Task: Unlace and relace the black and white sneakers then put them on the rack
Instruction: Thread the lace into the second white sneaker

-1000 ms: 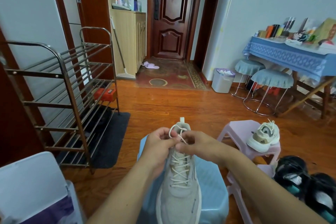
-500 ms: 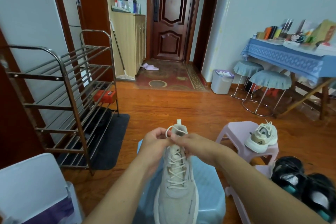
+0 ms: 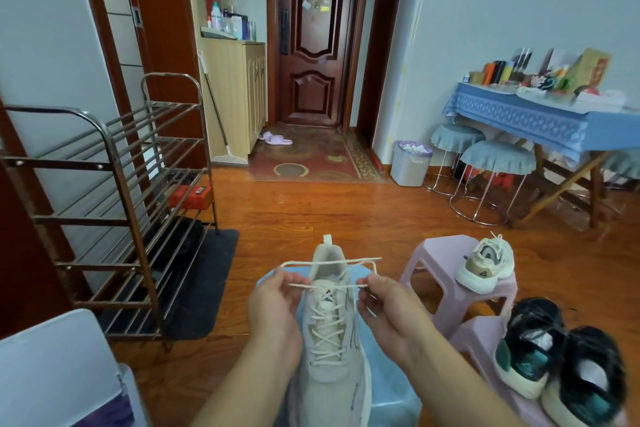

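A cream-white sneaker (image 3: 329, 350) lies on a light blue stool (image 3: 391, 388) in front of me, heel pointing away. My left hand (image 3: 277, 305) and my right hand (image 3: 384, 305) each pinch a part of its white lace (image 3: 329, 262), stretched out sideways above the tongue. A second cream sneaker (image 3: 485, 263) rests on a pink stool (image 3: 436, 267) to the right. Two black, white and teal sneakers (image 3: 557, 360) sit at the lower right. The metal shoe rack (image 3: 114, 198) stands at the left.
A dark mat (image 3: 207, 288) lies under the rack, which holds a red box (image 3: 190, 196). A white bin (image 3: 410, 163), two round covered stools (image 3: 491, 166) and a blue-clothed table (image 3: 540, 121) stand at the right wall. A white container (image 3: 59, 374) is at lower left.
My hands were together at the top of the sneaker's lacing; now they have moved apart, drawing the lace out sideways. The camera has tilted up.
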The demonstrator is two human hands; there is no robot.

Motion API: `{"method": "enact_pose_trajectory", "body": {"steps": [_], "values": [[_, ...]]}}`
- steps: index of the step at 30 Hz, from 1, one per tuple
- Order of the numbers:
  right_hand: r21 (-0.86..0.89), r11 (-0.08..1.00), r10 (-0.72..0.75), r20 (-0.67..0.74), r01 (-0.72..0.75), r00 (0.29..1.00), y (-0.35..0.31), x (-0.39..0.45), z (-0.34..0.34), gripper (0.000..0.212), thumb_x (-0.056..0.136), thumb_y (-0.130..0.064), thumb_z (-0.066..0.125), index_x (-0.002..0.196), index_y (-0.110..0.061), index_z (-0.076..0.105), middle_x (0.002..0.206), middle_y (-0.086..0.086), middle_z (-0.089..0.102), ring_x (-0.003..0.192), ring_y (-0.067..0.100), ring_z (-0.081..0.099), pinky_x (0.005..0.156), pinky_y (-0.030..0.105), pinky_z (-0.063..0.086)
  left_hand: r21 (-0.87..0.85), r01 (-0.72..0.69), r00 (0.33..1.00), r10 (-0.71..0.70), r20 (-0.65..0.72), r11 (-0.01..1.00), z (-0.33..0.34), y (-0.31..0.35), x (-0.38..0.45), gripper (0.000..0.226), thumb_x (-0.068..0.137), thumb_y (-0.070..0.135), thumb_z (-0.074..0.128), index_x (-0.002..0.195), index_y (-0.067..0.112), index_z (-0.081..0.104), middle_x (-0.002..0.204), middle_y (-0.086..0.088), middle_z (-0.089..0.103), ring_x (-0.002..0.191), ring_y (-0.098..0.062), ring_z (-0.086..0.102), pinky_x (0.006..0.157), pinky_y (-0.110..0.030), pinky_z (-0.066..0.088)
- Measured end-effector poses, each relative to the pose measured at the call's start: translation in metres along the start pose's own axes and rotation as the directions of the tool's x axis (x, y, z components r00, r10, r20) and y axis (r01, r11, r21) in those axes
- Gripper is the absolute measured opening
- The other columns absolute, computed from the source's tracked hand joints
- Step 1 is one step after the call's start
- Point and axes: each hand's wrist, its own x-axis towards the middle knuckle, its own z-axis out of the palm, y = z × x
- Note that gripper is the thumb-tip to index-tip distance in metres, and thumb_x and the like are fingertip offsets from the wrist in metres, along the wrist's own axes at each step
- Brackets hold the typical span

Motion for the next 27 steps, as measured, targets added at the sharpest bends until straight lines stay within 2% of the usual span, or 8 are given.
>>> {"method": "enact_pose_trajectory", "body": {"steps": [3,6,8,12,16,20,23,27], "values": [[0.157,0.988,0.000,-0.036,0.006,0.999,0.014,-0.003,-0.007,0.019,0.101,-0.004,0.052,0.086,-0.003,0.064,0.079,0.010,0.066,0.075,0.018,0.060,0.080,0.035,0.053,-0.169,0.024,0.999,-0.029,-0.027,0.985,0.008,-0.012,-0.008,0.031,0.109,0.019,0.043,0.082,0.008,0.053,0.073,-0.010,0.065,0.073,-0.024,0.066,0.071,-0.036,0.053],[0.097,0.990,-0.104,-0.025,0.106,0.994,0.014,-0.008,-0.008,0.018,0.099,-0.007,0.056,0.084,-0.008,0.066,0.085,0.007,0.068,0.084,0.018,0.060,0.084,0.038,0.053,0.352,-0.231,0.967,0.173,0.188,0.907,0.010,-0.017,0.004,0.031,0.108,0.024,0.045,0.085,0.011,0.060,0.060,0.000,0.051,0.058,-0.018,0.051,0.058,-0.030,0.041],[-0.118,0.958,-0.261,0.036,0.263,0.965,0.007,-0.010,-0.007,0.015,0.096,-0.011,0.064,0.082,-0.009,0.069,0.086,0.004,0.066,0.083,0.016,0.056,0.085,0.037,0.052,0.710,-0.479,0.872,0.193,0.449,0.516,0.010,-0.015,0.016,0.029,0.105,0.029,0.044,0.084,0.022,0.064,0.064,0.008,0.054,0.064,-0.016,0.052,0.060,-0.031,0.040],[-0.505,0.639,-0.471,0.341,0.581,0.814,-0.018,-0.006,0.010,0.011,0.089,-0.014,0.074,0.080,-0.019,0.078,0.093,-0.001,0.070,0.085,0.014,0.061,0.077,0.031,0.049,0.702,-0.712,0.702,0.020,0.712,-0.017,0.019,-0.013,0.009,0.016,0.099,0.027,0.040,0.093,0.033,0.054,0.083,0.010,0.057,0.088,-0.012,0.054,0.089,-0.037,0.037],[-0.774,0.120,-0.367,0.548,0.622,0.752,-0.031,0.007,0.019,0.018,0.100,-0.036,0.057,0.103,-0.032,0.075,0.101,-0.010,0.071,0.093,0.008,0.063,0.083,0.030,0.050,0.761,-0.623,0.772,-0.012,0.635,0.180,0.015,-0.007,0.019,0.031,0.102,0.039,0.039,0.090,0.022,0.062,0.076,0.012,0.064,0.076,-0.014,0.059,0.080,-0.038,0.044],[-0.895,-0.204,-0.466,0.445,0.396,0.765,-0.042,0.013,0.006,0.037,0.102,-0.041,0.048,0.071,-0.023,0.056,0.065,-0.004,0.058,0.063,0.020,0.057,0.056,0.036,0.043,0.769,-0.487,0.814,-0.104,0.571,0.414,0.012,0.003,0.019,0.043,0.105,0.039,0.051,0.066,0.021,0.054,0.051,0.012,0.038,0.046,-0.010,0.033,0.052,-0.029,0.025],[-0.912,-0.059,-0.282,0.406,0.406,0.869,-0.047,0.011,0.002,0.021,0.096,-0.032,0.062,0.078,-0.031,0.072,0.063,-0.010,0.059,0.051,0.004,0.051,0.047,0.018,0.037,0.720,-0.523,0.773,-0.101,0.626,0.456,0.006,0.006,0.023,0.032,0.102,0.035,0.060,0.080,0.014,0.072,0.060,0.005,0.050,0.053,-0.010,0.039,0.057,-0.030,0.032],[-0.838,0.191,-0.180,0.483,0.512,0.857,-0.032,0.012,0.013,0.028,0.087,-0.019,0.073,0.079,-0.045,0.076,0.084,-0.020,0.070,0.079,-0.004,0.060,0.072,0.022,0.047,0.706,-0.482,0.758,-0.157,0.633,0.519,-0.002,0.013,0.033,0.008,0.092,0.024,0.076,0.086,0.022,0.080,0.079,0.002,0.073,0.076,-0.009,0.062,0.076,-0.031,0.048]]}}
